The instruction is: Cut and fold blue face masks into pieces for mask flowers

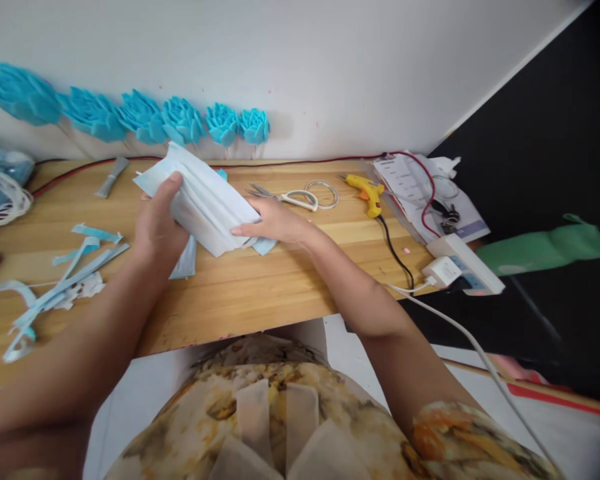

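A pale blue face mask (207, 200), with pleats along its length, is held above the wooden table. My left hand (157, 217) is closed on its left end, thumb on top. The right end sits in the grip of my right hand (270, 221), fingers partly hidden under it. Below the mask, blue fabric pieces (184, 261) lie on the table, partly covered. White-handled scissors (285, 198) rest just behind my right hand, their blades partly open, beside a clear ring-shaped roll (325, 193).
Several blue fabric flowers (183, 120) on stems stand along the wall. Cut strips (75, 267) litter the table's left side, near a bundle of white cord (3, 203). A yellow glue gun (365, 191), papers (415, 183), a power strip (467, 267) and a green bottle (540, 250) are at right.
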The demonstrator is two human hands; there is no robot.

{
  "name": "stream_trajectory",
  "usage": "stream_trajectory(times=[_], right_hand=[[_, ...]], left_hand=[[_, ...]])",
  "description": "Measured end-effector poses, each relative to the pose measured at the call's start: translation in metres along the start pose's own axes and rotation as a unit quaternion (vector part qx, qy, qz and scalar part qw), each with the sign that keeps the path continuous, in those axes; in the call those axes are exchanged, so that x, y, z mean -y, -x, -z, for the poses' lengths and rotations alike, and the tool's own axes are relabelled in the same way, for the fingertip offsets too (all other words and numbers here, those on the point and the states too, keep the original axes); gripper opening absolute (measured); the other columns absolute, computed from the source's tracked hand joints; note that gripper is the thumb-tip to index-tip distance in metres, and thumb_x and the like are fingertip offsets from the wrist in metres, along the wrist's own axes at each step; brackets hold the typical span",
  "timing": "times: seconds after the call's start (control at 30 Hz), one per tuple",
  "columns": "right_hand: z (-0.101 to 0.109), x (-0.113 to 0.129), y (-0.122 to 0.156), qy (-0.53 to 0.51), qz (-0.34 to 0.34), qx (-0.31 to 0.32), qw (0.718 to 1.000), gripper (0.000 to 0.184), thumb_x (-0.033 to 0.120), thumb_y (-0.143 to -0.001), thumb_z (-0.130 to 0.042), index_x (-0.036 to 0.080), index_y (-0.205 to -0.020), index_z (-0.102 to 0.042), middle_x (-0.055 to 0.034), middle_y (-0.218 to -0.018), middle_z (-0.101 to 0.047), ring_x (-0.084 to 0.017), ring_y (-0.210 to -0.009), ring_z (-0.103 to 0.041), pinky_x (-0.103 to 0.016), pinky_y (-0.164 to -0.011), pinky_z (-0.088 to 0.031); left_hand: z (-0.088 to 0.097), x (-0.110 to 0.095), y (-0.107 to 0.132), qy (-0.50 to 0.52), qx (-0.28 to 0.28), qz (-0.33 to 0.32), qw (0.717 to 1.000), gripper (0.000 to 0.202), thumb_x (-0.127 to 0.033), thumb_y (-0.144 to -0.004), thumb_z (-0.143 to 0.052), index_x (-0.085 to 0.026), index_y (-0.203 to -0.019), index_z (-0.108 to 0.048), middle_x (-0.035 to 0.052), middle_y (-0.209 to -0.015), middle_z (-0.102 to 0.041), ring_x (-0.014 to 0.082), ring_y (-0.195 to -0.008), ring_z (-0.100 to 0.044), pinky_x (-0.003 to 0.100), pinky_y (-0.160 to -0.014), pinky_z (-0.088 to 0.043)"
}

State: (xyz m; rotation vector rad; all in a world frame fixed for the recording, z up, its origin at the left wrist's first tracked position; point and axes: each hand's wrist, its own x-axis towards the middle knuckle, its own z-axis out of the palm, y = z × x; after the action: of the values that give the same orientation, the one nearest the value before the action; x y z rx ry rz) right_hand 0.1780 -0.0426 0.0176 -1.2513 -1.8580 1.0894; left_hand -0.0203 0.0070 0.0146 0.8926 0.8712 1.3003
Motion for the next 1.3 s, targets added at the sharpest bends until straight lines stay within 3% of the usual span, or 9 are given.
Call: stream_trajectory(times=[0.17, 0.3, 0.5, 0.63, 0.73, 0.83, 0.93, 1.07, 1.3], right_hand=[[0.001, 0.006, 0.005, -0.114, -0.015, 0.015, 0.993, 0.050, 0.065, -0.086, -0.065, 0.018, -0.104, -0.070, -0.0011, -0.091, -0.068, -0.016, -0.083, -0.062, -0.024, -0.067, -0.046], [-0.004, 0.002, 0.005, -0.093, -0.044, -0.018, 0.994, 0.040, 0.056, -0.084, -0.070, 0.018, -0.095, -0.069, 0.0008, -0.080, -0.064, -0.013, -0.070, -0.057, -0.023, -0.059, -0.045], [-0.003, -0.001, 0.005, -0.084, -0.103, -0.056, 0.990, 0.023, 0.041, -0.081, -0.070, 0.020, -0.079, -0.065, 0.0027, -0.060, -0.060, -0.012, -0.051, -0.055, -0.024, -0.045, -0.044], [0.000, 0.002, 0.007, -0.109, -0.121, -0.106, 0.981, 0.020, 0.038, -0.072, -0.076, 0.020, -0.076, -0.068, 0.0034, -0.059, -0.062, -0.013, -0.051, -0.055, -0.024, -0.046, -0.044], [0.004, 0.007, 0.010, -0.180, -0.110, -0.140, 0.967, 0.024, 0.036, -0.061, -0.081, 0.021, -0.078, -0.072, 0.0004, -0.067, -0.072, -0.017, -0.060, -0.064, -0.030, -0.055, -0.052], [0.010, 0.012, 0.013, -0.279, -0.053, -0.222, 0.933, 0.025, 0.030, -0.055, -0.079, 0.024, -0.079, -0.073, -0.0032, -0.075, -0.077, -0.026, -0.076, -0.074, -0.040, -0.071, -0.059], [0.013, 0.016, 0.013, -0.317, -0.001, -0.297, 0.901, 0.032, 0.025, -0.053, -0.073, 0.026, -0.085, -0.075, -0.0051, -0.088, -0.080, -0.028, -0.089, -0.076, -0.043, -0.082, -0.059], [0.015, 0.019, 0.013, -0.301, -0.028, -0.303, 0.904, 0.034, 0.028, -0.052, -0.068, 0.028, -0.085, -0.075, -0.0082, -0.098, -0.081, -0.033, -0.095, -0.075, -0.050, -0.084, -0.058], [0.009, 0.017, 0.013, -0.308, -0.087, -0.286, 0.903, 0.020, 0.023, -0.048, -0.078, 0.026, -0.066, -0.071, -0.0048, -0.075, -0.076, -0.025, -0.069, -0.069, -0.043, -0.071, -0.055]], left_hand=[[-0.002, 0.013, -0.006, 0.070, -0.011, -0.003, 0.997, 0.031, -0.037, -0.070, -0.087, -0.027, -0.094, -0.071, -0.0071, -0.094, -0.079, 0.0224, -0.111, -0.069, 0.033, -0.093, -0.059], [-0.002, 0.016, -0.005, 0.069, 0.005, 0.002, 0.998, 0.033, -0.036, -0.070, -0.088, -0.023, -0.096, -0.072, 0.0001, -0.095, -0.079, 0.0231, -0.102, -0.073, 0.031, -0.089, -0.060], [-0.003, 0.021, -0.005, 0.095, 0.029, 0.025, 0.995, 0.035, -0.044, -0.078, -0.084, -0.018, -0.096, -0.071, 0.0056, -0.097, -0.079, 0.0275, -0.103, -0.074, 0.036, -0.092, -0.060], [-0.004, 0.023, -0.008, 0.096, 0.055, 0.033, 0.993, 0.034, -0.048, -0.087, -0.076, -0.016, -0.096, -0.071, 0.0069, -0.093, -0.077, 0.0271, -0.100, -0.074, 0.037, -0.090, -0.058], [-0.002, 0.019, -0.008, 0.068, 0.088, 0.056, 0.992, 0.044, -0.061, -0.093, -0.065, -0.018, -0.094, -0.071, 0.0047, -0.078, -0.070, 0.0212, -0.080, -0.071, 0.030, -0.071, -0.055], [0.000, 0.015, -0.006, 0.043, 0.124, 0.066, 0.989, 0.053, -0.067, -0.097, -0.054, -0.018, -0.095, -0.072, 0.0011, -0.067, -0.060, 0.0133, -0.058, -0.058, 0.024, -0.054, -0.042], [0.002, 0.016, -0.005, 0.046, 0.149, 0.064, 0.986, 0.057, -0.069, -0.097, -0.051, -0.017, -0.094, -0.071, 0.0001, -0.067, -0.057, 0.0101, -0.052, -0.049, 0.023, -0.049, -0.034], [0.000, 0.017, -0.004, 0.025, 0.142, 0.089, 0.986, 0.057, -0.071, -0.096, -0.050, -0.018, -0.098, -0.071, -0.0006, -0.066, -0.057, 0.0103, -0.053, -0.050, 0.024, -0.051, -0.035], [-0.003, 0.011, 0.001, 0.019, 0.180, 0.124, 0.976, 0.062, -0.074, -0.096, -0.047, -0.017, -0.100, -0.071, 0.0000, -0.067, -0.060, 0.0106, -0.054, -0.052, 0.023, -0.052, -0.037]])
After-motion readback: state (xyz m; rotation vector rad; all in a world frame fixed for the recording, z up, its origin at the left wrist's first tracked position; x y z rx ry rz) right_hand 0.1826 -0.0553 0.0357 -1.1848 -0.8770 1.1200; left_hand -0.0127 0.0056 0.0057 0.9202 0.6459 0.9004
